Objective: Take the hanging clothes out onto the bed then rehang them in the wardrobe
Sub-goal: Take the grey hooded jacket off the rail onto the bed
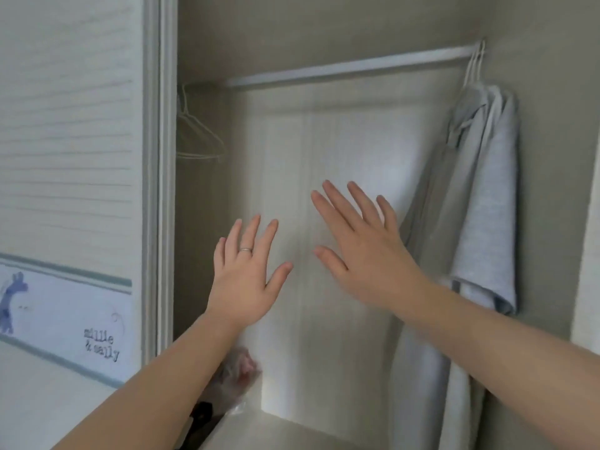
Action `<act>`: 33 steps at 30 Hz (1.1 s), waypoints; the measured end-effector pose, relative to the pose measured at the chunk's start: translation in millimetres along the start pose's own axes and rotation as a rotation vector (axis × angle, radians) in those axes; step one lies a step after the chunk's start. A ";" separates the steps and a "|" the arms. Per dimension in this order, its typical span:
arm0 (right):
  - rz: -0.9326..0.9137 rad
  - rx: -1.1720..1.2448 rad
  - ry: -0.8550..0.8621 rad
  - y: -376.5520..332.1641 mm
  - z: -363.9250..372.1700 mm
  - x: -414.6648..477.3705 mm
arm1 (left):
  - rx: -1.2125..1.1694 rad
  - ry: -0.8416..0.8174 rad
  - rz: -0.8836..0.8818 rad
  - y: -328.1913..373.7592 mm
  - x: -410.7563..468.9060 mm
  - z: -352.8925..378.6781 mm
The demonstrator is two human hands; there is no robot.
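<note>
Head view into open wardrobe. Both hands are up in front of the pale back panel (324,141), and neither holds anything. Left hand (248,274) has its fingers spread wide, palm away from the camera, with a ring (245,250) on one finger. Right hand (360,251) is also wide and flat, fingers splayed, angled up-left, just beside the hanging clothes (483,196); contact cannot be confirmed. The clothes are grey and light fabric, bunched at the far right end of the rail (341,68) against the side wall, on white hangers whose hooks (475,60) sit over the rail. The count of garments is unclear, looks like two or three. The rest of the rail is bare. Empty wire hangers (198,134) are at the far left, partly behind the sliding door (71,157), which has a printed decal low down. A crumpled plastic bag (238,381) sits on the wardrobe floor under the left forearm. The bed is not in view. Progress: judging from this alone, the clothes are on the rail and none are in hand, so it is either the very start, with nothing taken out, or the very end, with everything rehung; the frame doesn't settle which. If the start, everything is left: lift the hangers off, carry them to the bed, bring them back, rehang.
</note>
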State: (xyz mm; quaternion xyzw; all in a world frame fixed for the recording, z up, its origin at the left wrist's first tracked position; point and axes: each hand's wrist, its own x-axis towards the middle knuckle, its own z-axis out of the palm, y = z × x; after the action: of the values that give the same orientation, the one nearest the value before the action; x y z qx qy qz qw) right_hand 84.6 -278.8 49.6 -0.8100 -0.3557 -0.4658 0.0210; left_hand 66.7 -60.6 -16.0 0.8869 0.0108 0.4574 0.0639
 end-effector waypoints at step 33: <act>0.618 -0.849 -0.145 212.4 -82.0 178.5 | -1.102 -0.431 0.430 236.4 304.6 170.8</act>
State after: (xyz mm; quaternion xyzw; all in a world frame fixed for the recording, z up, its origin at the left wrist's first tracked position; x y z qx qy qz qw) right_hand 206.3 -367.8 296.4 -0.8445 0.1190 -0.4835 -0.1973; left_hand 373.2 -289.0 161.9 0.7782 -0.4181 0.2095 0.4191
